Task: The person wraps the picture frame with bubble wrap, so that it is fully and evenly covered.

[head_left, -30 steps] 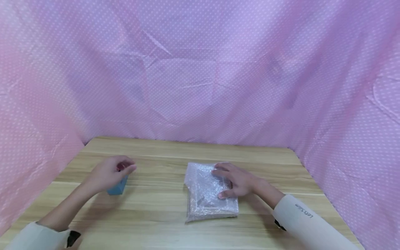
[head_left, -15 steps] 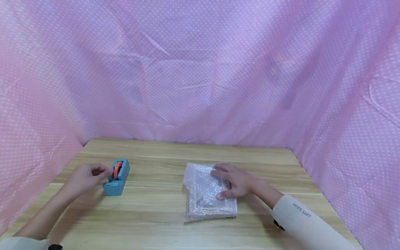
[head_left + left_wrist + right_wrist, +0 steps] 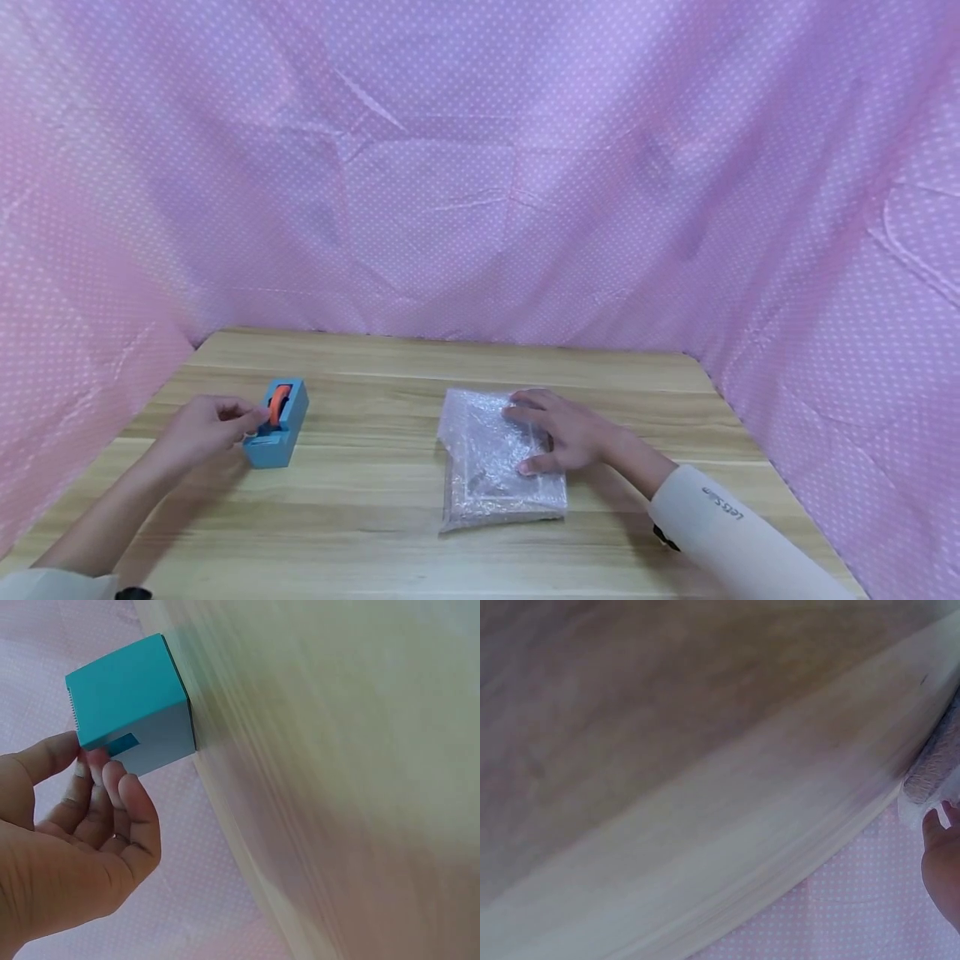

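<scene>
A blue tape dispenser (image 3: pixel 273 451) with an orange core (image 3: pixel 278 403) stands on the left part of the table. My left hand (image 3: pixel 201 429) is at its left side, thumb and forefinger pinching close by the cutter. In the left wrist view those fingertips meet at a corner of the dispenser (image 3: pixel 131 690), just below its toothed edge; the tape end between them is hidden. To the right lies a flat bubble-wrapped package (image 3: pixel 495 475). My right hand (image 3: pixel 562 429) rests on its right half with fingers spread. Only fingertips and part of this hand show in the right wrist view.
The wooden table (image 3: pixel 360 533) carries the dispenser and the package, with a span of bare wood between them. Pink dotted cloth (image 3: pixel 480 208) hangs behind the table and along both sides.
My left hand has drawn back leftward from over the dispenser to its left side, uncovering the orange core. The right hand has stayed on the bubble-wrapped package.
</scene>
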Motion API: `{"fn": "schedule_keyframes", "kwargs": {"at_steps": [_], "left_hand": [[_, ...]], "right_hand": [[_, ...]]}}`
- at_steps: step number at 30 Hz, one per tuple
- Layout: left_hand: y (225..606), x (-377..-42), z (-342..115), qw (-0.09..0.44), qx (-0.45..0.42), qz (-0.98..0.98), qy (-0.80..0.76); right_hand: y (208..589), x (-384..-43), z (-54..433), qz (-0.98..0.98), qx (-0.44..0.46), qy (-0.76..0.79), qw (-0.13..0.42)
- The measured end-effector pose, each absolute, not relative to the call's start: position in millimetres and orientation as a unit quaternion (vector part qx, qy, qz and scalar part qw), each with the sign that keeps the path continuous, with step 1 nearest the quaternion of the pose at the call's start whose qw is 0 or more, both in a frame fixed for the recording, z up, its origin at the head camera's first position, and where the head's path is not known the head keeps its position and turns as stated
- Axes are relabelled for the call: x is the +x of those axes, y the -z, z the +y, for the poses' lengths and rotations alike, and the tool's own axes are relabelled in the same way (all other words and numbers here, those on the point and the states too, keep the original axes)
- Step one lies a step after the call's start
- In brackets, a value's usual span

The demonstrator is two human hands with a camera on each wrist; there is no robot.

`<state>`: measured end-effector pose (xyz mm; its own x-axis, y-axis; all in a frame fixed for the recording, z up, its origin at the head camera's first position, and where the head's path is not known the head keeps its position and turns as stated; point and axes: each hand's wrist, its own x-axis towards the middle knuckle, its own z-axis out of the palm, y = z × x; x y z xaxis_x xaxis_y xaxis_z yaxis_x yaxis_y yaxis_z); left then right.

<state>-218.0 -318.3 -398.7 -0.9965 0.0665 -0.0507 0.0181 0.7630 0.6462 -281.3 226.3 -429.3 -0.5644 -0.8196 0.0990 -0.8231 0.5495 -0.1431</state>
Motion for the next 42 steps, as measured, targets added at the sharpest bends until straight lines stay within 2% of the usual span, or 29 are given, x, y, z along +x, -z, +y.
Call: {"fn": "schedule_keyframes", "kwargs": {"at_steps": [11, 25, 28, 36, 42], "left_hand": [[397, -221, -324, 0.110, -0.004, 0.918, -0.381], [405, -213, -336, 0.182, 0.072, 0.836, -0.513], [405, -212, -336, 0.174, 0.099, 0.837, -0.509], [406, -208, -329, 0.087, 0.100, 0.904, -0.406], [407, -208, -325, 0.065, 0.100, 0.913, -0.390]], "right_hand": [[429, -281, 225, -0.881, 0.464, -0.092, 0.009], [430, -280, 226, -0.883, 0.460, -0.097, 0.007], [430, -279, 226, -0.882, 0.462, -0.096, 0.011], [432, -279, 227, -0.882, 0.460, -0.099, 0.009], [433, -280, 227, -0.880, 0.463, -0.103, 0.014]]}}
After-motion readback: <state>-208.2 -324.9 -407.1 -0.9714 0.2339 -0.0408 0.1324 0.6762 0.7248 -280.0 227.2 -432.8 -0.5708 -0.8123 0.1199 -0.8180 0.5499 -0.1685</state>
